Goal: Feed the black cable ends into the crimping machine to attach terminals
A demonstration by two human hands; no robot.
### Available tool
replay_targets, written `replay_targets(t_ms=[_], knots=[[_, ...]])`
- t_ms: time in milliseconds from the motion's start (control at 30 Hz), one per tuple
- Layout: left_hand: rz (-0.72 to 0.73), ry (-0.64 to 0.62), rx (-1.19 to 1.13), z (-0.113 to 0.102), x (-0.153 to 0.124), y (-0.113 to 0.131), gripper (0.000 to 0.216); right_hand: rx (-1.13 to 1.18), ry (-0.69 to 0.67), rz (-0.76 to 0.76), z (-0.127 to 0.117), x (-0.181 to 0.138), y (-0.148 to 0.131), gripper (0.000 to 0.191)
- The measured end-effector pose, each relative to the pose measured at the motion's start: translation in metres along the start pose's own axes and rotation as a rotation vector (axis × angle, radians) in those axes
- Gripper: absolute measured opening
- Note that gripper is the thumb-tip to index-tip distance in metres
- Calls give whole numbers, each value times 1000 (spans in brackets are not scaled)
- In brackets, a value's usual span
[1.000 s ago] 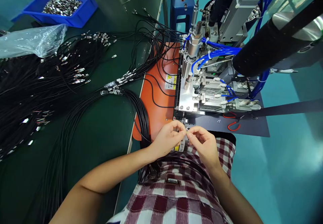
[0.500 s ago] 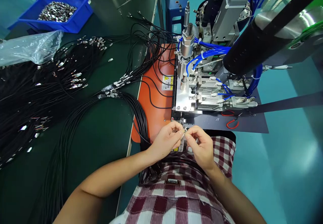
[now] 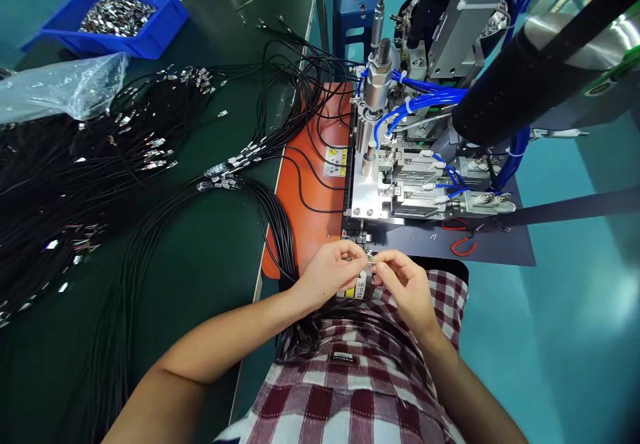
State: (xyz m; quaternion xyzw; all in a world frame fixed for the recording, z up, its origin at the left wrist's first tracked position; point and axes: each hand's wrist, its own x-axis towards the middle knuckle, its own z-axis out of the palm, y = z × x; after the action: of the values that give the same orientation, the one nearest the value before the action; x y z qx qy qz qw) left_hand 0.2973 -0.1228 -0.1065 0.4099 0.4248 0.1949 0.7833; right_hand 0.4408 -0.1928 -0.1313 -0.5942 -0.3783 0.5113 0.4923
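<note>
- Left hand (image 3: 333,272): fingers pinched together on a small silver metal clip (image 3: 369,259), held just in front of the grey metal press machine (image 3: 400,184).
- Right hand (image 3: 403,283): fingertips closed on the same clip from the other side, touching the left fingertips.
- Clip position: between both hands, above the red-and-white checked shirt (image 3: 350,391).
- Bundle of black cables (image 3: 270,217) lies across the orange mat (image 3: 313,217), beside the left hand.
- Blue plastic bin of metal clips (image 3: 117,17) stands well apart on the dark green table (image 3: 210,257).
</note>
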Motion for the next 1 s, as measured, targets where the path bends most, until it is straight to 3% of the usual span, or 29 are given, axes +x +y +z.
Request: replay_targets(t_ms=[233, 433, 1000], knots=[[0, -1, -31, -1, -1, 1, 25, -100, 52, -32, 0, 1, -5, 12], [8, -23, -80, -2, -1, -1, 21, -51, 10, -24, 2, 2, -5, 12], [32, -19, -56, -1, -3, 0, 19, 3, 67, -21, 8, 2, -1, 12]])
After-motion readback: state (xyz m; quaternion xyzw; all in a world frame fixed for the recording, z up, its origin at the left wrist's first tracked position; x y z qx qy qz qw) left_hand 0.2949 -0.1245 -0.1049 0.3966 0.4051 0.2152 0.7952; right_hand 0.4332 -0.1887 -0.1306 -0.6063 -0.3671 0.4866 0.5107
